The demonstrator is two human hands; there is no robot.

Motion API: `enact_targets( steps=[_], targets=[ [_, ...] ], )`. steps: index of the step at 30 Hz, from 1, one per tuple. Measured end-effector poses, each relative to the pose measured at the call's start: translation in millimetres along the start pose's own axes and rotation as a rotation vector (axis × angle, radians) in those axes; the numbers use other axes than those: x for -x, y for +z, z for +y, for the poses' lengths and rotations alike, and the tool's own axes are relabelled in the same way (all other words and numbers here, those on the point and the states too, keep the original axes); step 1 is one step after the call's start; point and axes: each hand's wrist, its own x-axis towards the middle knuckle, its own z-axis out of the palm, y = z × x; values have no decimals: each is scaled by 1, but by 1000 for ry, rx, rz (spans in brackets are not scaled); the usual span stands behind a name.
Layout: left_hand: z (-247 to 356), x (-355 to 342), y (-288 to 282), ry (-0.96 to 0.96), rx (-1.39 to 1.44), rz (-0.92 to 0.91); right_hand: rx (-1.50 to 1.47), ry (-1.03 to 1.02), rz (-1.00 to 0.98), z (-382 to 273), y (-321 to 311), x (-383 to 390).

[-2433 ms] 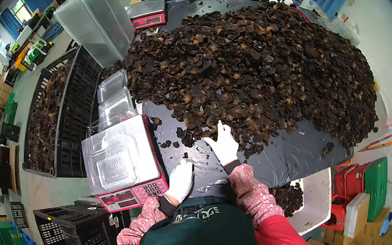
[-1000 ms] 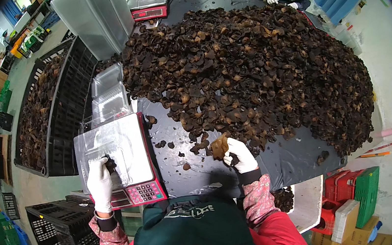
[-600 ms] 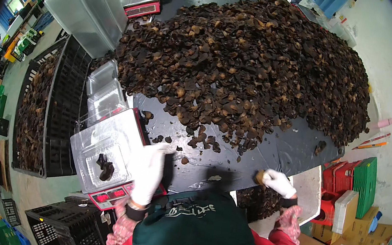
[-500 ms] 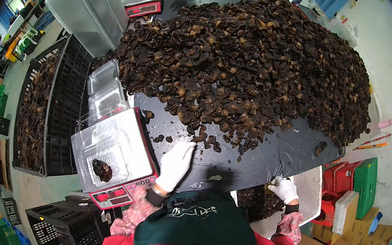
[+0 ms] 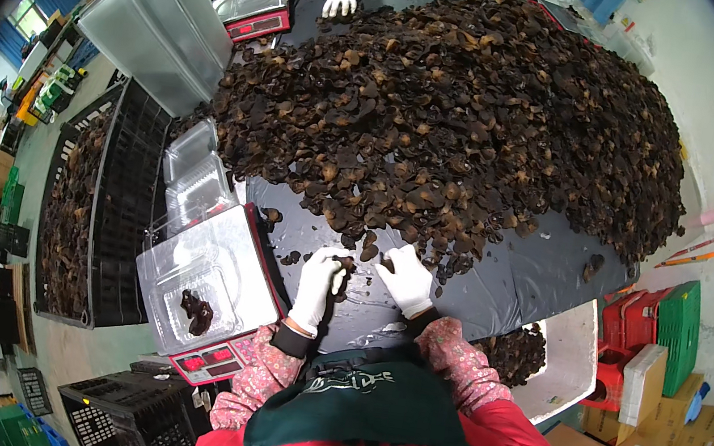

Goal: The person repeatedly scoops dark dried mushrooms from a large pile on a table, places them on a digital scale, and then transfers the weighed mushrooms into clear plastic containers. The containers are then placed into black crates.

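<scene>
Both my gloved hands work low over the table at the near edge of a big pile of dark brown wood ear mushrooms (image 5: 443, 117). My left hand (image 5: 317, 290) is closed, with a few mushroom pieces (image 5: 340, 282) at its fingertips. Just to its right, my right hand (image 5: 408, 284) pinches a small dark mushroom piece (image 5: 386, 264) against the tabletop. Left of my left hand, a red-edged weighing scale (image 5: 208, 361) carries an open clear plastic box (image 5: 196, 279). One dark mushroom clump (image 5: 196, 312) lies in that box.
More clear boxes (image 5: 197, 170) and a tall stack of clear containers (image 5: 163, 17) stand left. A black crate (image 5: 127, 220) holds mushrooms beyond the table. At right below the edge is a white bin (image 5: 568, 364). Across the table, a co-worker's gloved hand (image 5: 341, 0) is near another scale (image 5: 257, 25).
My right hand has left the table's front edge and come in beside the left. My left hand has closed on mushroom pieces. The clump in the box looks different. A co-worker's hand moved toward the pile.
</scene>
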Motion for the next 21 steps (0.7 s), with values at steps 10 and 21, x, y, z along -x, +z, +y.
enact_targets(
  steps=[10,21],
  targets=[
    [-16,-17,32,213,-554,263,-1347,529,-149,50,-49,19],
    [-21,-37,51,251,-646,201,-1436,573,-375,35,-75,17]
  ],
)
